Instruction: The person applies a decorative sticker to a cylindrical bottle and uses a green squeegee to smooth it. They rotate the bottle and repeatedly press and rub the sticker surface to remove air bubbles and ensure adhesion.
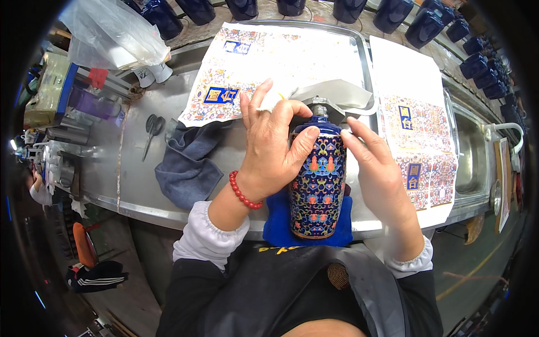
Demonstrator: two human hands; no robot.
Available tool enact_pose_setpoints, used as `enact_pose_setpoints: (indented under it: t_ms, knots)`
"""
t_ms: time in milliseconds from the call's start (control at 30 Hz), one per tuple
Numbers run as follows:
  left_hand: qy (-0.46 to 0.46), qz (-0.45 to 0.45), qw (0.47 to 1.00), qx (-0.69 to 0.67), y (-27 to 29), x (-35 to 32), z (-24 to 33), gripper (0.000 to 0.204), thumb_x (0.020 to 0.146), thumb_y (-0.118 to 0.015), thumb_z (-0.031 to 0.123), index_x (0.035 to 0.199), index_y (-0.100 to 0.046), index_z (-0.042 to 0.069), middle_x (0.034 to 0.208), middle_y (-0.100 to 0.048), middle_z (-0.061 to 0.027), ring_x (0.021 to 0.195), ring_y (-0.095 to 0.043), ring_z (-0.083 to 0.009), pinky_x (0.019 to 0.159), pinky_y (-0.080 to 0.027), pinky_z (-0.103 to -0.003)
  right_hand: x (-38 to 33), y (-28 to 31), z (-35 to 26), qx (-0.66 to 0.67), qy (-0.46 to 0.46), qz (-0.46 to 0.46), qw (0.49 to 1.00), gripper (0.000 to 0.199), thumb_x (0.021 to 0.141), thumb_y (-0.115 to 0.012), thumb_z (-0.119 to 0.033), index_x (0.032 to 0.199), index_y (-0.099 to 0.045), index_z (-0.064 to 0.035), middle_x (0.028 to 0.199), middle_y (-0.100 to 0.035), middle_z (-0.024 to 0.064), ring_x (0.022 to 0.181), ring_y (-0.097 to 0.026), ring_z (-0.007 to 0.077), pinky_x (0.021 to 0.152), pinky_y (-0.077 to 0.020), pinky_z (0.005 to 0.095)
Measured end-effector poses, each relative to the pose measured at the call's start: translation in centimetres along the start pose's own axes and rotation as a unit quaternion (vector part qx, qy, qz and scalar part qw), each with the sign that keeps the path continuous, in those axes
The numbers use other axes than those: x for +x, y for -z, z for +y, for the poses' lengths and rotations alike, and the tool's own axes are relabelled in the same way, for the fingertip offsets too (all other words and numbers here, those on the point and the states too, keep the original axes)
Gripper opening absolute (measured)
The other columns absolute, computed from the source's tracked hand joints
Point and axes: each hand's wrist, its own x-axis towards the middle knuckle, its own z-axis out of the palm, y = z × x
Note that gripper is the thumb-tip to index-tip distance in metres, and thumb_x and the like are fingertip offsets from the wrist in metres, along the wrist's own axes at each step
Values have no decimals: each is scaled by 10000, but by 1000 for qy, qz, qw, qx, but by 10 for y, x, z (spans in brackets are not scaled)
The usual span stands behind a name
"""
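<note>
A dark blue bottle with a many-coloured flower pattern lies on a blue cloth pad at the near edge of a metal bench, its neck pointing away from me. My left hand is spread over the bottle's left shoulder and upper side, pressing on the patterned wrap. My right hand rests flat against the bottle's right side, fingers toward the shoulder. A red bead bracelet circles my left wrist.
Printed decal sheets lie in a shallow metal tray behind the bottle, and another sheet lies to the right. A grey rag and scissors lie on the left. Several plain dark blue bottles line the far edge. A sink is at right.
</note>
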Motion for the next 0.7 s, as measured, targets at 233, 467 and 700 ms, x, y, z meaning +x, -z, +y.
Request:
enact_pose_setpoints:
  t_ms: [233, 467, 700]
  knots:
    - [9, 16, 1000, 20, -5, 0, 6, 295, 918, -698, 297, 1106, -637, 78, 873, -639, -111, 1401, -363, -425, 1185, -34, -650, -4, -12, -2, -45, 29, 18, 998, 662, 722, -616, 153, 1363, -616, -11, 1396, -554, 253, 1219, -579, 429, 1030, -493, 468]
    - [21, 23, 999, 30, -11, 0, 9, 291, 913, -684, 281, 1117, -635, 78, 911, -641, -122, 1395, -362, -427, 1183, -38, -643, -5, -16, -4, -31, 25, 32, 999, 626, 750, -616, 148, 1359, -616, 2, 1392, -556, 255, 1218, -579, 430, 1028, -492, 471]
    - [28, -1, 1000, 10, -5, -3, 10, 326, 924, -662, 300, 1159, -626, 77, 974, -659, -107, 1399, -355, -425, 1188, -25, -630, -5, -13, -8, -41, 21, 26, 999, 617, 760, -619, 142, 1361, -613, 5, 1397, -552, 256, 1223, -577, 433, 1029, -492, 472]
